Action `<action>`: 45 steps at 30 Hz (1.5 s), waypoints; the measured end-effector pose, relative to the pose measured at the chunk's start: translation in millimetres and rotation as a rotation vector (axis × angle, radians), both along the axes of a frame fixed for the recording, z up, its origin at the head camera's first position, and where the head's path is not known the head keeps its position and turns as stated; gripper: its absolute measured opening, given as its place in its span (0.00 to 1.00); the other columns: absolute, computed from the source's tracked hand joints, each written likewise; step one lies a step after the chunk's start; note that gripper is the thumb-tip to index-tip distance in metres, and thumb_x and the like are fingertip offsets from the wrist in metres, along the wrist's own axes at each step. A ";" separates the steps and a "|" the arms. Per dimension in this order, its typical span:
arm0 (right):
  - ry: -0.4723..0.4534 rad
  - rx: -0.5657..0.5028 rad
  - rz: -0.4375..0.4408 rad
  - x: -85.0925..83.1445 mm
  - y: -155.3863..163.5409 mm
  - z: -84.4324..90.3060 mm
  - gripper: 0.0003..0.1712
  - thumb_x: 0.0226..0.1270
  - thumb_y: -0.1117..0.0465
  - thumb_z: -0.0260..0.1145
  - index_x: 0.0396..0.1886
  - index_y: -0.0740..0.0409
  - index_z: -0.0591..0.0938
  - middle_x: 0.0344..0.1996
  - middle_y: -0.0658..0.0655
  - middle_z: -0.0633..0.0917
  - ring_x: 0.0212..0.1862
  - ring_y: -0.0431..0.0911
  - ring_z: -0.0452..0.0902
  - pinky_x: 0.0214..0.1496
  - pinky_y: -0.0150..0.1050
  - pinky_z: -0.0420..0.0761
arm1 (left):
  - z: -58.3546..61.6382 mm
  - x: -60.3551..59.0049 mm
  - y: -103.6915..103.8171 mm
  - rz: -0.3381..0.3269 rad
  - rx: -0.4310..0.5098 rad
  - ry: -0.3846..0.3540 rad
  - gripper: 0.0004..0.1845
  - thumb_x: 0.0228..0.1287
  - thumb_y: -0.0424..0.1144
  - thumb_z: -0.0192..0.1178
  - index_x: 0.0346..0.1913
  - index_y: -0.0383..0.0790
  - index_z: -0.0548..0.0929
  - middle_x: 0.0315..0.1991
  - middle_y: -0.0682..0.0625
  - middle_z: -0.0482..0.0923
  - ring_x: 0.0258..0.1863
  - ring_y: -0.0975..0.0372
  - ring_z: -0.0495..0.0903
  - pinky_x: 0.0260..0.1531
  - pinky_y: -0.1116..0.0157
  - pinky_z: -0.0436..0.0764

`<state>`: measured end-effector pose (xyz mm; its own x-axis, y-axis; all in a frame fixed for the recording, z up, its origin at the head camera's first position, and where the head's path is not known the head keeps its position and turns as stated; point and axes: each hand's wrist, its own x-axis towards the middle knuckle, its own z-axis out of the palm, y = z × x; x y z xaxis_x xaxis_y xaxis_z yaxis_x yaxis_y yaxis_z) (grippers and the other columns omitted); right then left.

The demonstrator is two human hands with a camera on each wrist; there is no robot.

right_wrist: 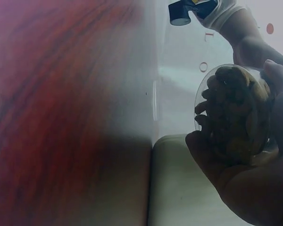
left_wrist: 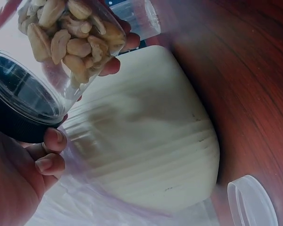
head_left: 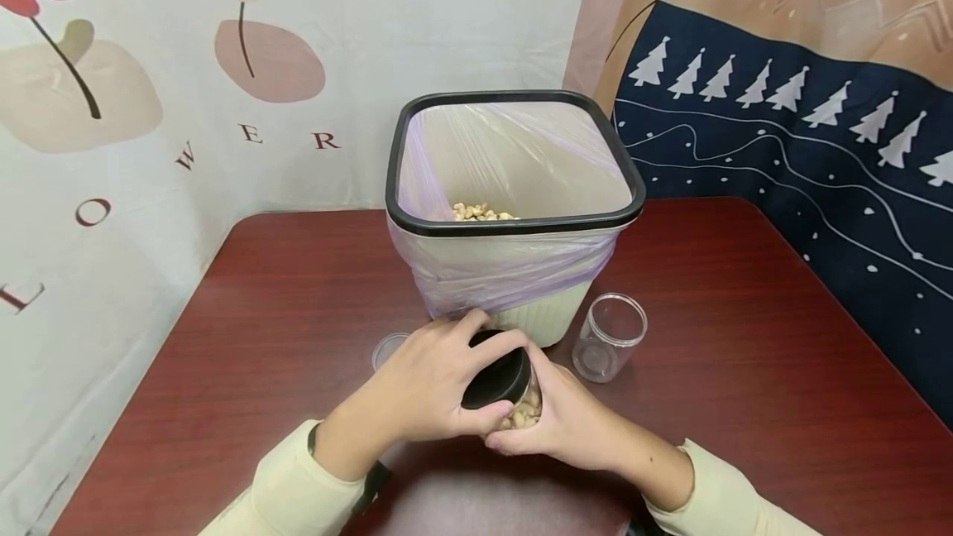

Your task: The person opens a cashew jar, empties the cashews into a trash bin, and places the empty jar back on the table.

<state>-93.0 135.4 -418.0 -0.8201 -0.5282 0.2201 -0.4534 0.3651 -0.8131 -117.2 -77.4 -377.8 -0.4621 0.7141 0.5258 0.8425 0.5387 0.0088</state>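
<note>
A small clear jar of cashews is held above the dark red table, in front of a cream bin. My left hand grips its black lid, fingers curled round the rim. From below and the right, my right hand holds the jar's body. The jar lies tilted, lid toward the left.
The cream bin, lined with a thin plastic bag, holds some cashews at its bottom. An empty clear jar stands to its right. A clear lid lies on the table to its left.
</note>
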 end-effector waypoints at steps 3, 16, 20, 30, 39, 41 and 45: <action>0.025 0.008 -0.012 1.0 0.0 -0.8 0.48 0.46 0.45 0.82 0.65 0.38 0.65 0.47 0.40 0.83 0.46 0.35 0.81 0.50 0.33 0.80 | -1.1 0.5 0.9 0.004 0.002 0.010 0.33 0.54 0.63 0.62 0.61 0.54 0.76 0.45 0.51 0.75 0.25 0.60 0.73 0.29 0.63 0.79; 0.146 0.060 -0.130 2.8 -5.5 -3.9 0.52 0.41 0.45 0.84 0.66 0.45 0.67 0.49 0.41 0.82 0.49 0.34 0.80 0.53 0.35 0.80 | -4.9 3.9 6.7 0.114 0.028 -0.031 0.29 0.55 0.62 0.59 0.59 0.54 0.77 0.41 0.50 0.75 0.23 0.61 0.76 0.26 0.62 0.80; 0.113 0.063 -0.140 3.9 -6.2 -2.7 0.53 0.41 0.44 0.84 0.67 0.42 0.66 0.51 0.41 0.82 0.52 0.34 0.79 0.55 0.35 0.80 | -4.6 5.9 6.4 0.142 0.025 -0.046 0.29 0.56 0.63 0.58 0.59 0.54 0.76 0.40 0.50 0.75 0.23 0.61 0.77 0.27 0.62 0.81; 0.068 0.015 -0.045 0.5 -2.6 -1.5 0.52 0.47 0.47 0.82 0.70 0.37 0.63 0.54 0.42 0.81 0.53 0.37 0.80 0.55 0.35 0.80 | 3.6 4.2 -1.3 0.019 0.011 0.037 0.41 0.51 0.69 0.66 0.65 0.50 0.76 0.50 0.50 0.77 0.38 0.57 0.81 0.44 0.59 0.81; 0.043 0.037 -0.041 0.9 -0.4 0.8 0.49 0.46 0.45 0.82 0.67 0.36 0.65 0.49 0.40 0.82 0.49 0.35 0.80 0.52 0.34 0.79 | 5.0 1.3 -2.6 -0.029 0.008 0.043 0.37 0.52 0.69 0.65 0.61 0.51 0.77 0.47 0.53 0.76 0.33 0.61 0.78 0.35 0.63 0.81; 0.055 0.029 -0.043 0.6 -0.5 0.7 0.49 0.46 0.45 0.82 0.66 0.37 0.65 0.49 0.41 0.82 0.49 0.36 0.80 0.52 0.34 0.80 | 5.1 1.2 -1.9 -0.017 0.001 0.052 0.37 0.52 0.69 0.64 0.61 0.52 0.77 0.47 0.53 0.76 0.32 0.61 0.78 0.34 0.63 0.81; 0.075 0.009 -0.046 0.2 -0.4 1.4 0.49 0.46 0.46 0.82 0.66 0.38 0.66 0.49 0.42 0.82 0.48 0.37 0.80 0.51 0.34 0.80 | 5.8 0.8 0.3 0.005 -0.004 0.081 0.37 0.52 0.69 0.64 0.61 0.51 0.77 0.47 0.53 0.76 0.32 0.60 0.78 0.31 0.63 0.80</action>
